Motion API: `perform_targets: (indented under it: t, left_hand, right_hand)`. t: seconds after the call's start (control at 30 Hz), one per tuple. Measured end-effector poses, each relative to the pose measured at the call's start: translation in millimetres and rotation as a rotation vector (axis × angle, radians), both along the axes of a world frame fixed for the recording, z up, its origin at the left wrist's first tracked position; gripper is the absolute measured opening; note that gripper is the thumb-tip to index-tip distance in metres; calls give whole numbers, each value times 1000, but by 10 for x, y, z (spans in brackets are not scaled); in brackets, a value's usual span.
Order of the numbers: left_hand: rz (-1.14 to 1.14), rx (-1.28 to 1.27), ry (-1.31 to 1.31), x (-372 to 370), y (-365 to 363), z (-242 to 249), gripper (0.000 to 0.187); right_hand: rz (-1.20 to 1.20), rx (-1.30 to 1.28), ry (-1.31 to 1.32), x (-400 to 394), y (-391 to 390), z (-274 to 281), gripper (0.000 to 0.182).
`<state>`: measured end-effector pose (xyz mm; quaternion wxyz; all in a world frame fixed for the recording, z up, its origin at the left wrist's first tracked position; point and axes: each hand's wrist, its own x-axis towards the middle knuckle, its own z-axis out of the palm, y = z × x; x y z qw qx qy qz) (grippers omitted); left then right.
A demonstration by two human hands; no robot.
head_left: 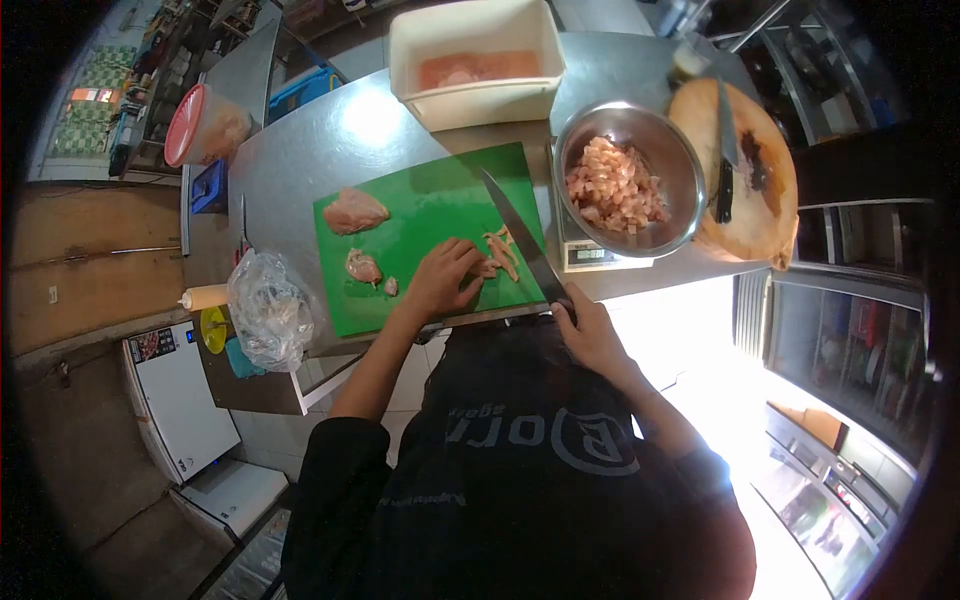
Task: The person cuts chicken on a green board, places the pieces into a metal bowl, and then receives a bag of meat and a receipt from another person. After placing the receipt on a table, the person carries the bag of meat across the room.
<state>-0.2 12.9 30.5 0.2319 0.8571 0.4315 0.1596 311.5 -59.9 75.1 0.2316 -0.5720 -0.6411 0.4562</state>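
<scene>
My right hand (588,330) is wrapped round the handle of a long knife (523,232), whose blade slants up and left across the right part of a green cutting board (430,190). Strips of raw chicken (503,256) lie just left of the blade. Against these strips rests my left hand (446,277), its fingers bent and the fingertips partly hidden. Farther left on the board are a large piece of raw chicken (355,211), a smaller piece (363,267) and a tiny scrap (391,286).
A steel bowl (690,170) of diced chicken sits on a scale (600,258). Behind the board stands a white tub (478,104) holding raw meat. A second knife (726,150) lies on a round wooden block (770,215). Plastic bags (270,310) are at the left.
</scene>
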Motion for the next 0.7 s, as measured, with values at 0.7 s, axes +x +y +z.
perform_targets:
  t: [0.7]
  left_hand:
    - [583, 128, 12, 392, -640, -162, 30]
  right_hand:
    - [308, -187, -346, 91, -128, 29, 31]
